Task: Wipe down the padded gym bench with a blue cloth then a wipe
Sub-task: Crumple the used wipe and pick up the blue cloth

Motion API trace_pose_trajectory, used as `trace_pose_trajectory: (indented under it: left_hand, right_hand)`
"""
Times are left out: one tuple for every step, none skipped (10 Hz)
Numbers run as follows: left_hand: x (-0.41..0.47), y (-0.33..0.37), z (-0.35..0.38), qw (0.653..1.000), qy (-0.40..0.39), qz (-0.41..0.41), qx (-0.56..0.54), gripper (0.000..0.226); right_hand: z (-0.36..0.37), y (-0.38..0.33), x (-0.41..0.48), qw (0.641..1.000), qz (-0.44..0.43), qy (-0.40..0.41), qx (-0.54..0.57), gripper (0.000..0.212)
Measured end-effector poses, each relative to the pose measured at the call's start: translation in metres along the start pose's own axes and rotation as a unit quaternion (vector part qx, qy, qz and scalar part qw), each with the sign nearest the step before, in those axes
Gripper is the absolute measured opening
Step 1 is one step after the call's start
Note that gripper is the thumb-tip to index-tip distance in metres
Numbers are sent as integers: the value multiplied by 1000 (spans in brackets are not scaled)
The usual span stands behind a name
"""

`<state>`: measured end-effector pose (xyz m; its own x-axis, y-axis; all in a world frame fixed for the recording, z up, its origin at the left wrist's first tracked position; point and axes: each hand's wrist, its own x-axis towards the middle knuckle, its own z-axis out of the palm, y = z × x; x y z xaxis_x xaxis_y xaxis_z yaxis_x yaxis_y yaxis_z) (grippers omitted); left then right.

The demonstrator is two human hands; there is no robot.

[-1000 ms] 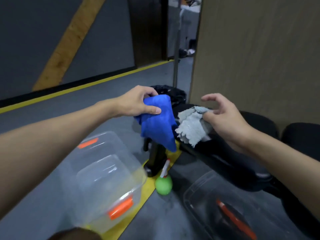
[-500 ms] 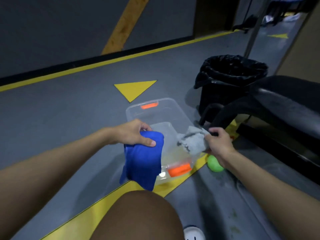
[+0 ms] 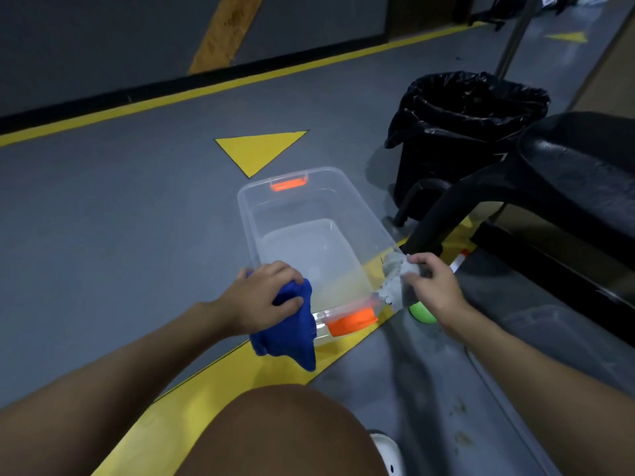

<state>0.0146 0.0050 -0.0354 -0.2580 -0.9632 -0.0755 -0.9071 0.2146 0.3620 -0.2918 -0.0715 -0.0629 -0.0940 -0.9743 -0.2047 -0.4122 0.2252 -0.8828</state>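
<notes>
My left hand (image 3: 261, 297) grips a bunched blue cloth (image 3: 288, 334) that hangs over the near left corner of a clear plastic bin (image 3: 251, 214). My right hand (image 3: 433, 286) holds a crumpled grey wipe (image 3: 391, 286) at the bin's near right corner. The black padded gym bench (image 3: 584, 173) stands at the right, apart from both hands, its frame leg (image 3: 443, 214) reaching down beside the bin.
The bin has orange latches (image 3: 350, 322) and stands on a grey floor with yellow lines. A bin lined with a black bag (image 3: 464, 132) stands behind the bench. A green spray bottle (image 3: 421, 312) lies by my right hand. A clear lid (image 3: 481, 389) lies at the lower right. My knee (image 3: 281, 434) is at the bottom.
Both hands came down from the bench to the clear bin, still holding the cloth and the wipe. My view dropped and turned left toward the floor.
</notes>
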Motion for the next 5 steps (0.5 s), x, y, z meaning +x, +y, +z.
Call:
trace_pose_trajectory:
  left_hand:
    - [-7, -1, 0, 999, -20, 21, 13, 52]
    - [-7, 0, 0, 999, -27, 21, 26, 60]
    - [-6, 3, -3, 999, -27, 14, 36, 60]
    - [-8, 6, -5, 999, -30, 12, 37, 62]
    - [-5, 17, -15, 998, -32, -2, 52, 63]
  right_hand:
    - [-5, 11, 2, 997, 0, -62, -46, 41]
    - [-6, 17, 2, 990, -27, -98, -99, 77]
    - [-8, 21, 5, 988, -45, -102, -104, 86]
    - [-13, 17, 2, 985, -65, -104, -122, 84]
    - [-16, -7, -15, 984, -68, -85, -144, 71]
